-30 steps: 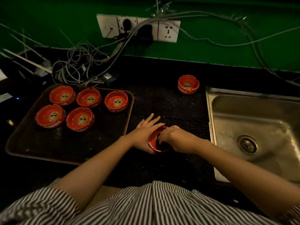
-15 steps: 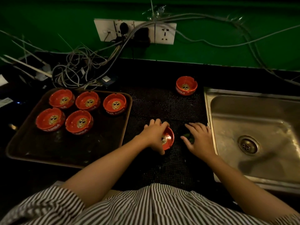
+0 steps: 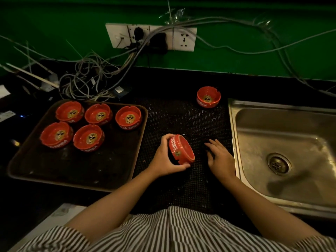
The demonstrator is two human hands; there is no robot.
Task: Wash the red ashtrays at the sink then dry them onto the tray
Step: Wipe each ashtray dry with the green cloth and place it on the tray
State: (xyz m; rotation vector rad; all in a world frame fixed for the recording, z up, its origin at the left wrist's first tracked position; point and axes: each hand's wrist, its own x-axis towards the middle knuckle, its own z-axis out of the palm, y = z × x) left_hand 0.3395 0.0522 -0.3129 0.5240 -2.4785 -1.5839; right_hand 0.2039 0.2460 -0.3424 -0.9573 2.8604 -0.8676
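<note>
While the left hand (image 3: 164,157) grips a red ashtray (image 3: 181,149) tilted on edge above the dark mat (image 3: 183,115) | right hand (image 3: 221,158) — fingers straight, resting on something dark on the mat | five ashtrays on the tray (image 3: 76,171) — one more (image 3: 208,96) near the sink (image 3: 283,142)

Sink (image 3: 236,113) cut off at the right edge; dark thing under right hand (image 3: 221,158) unidentifiable.
</note>
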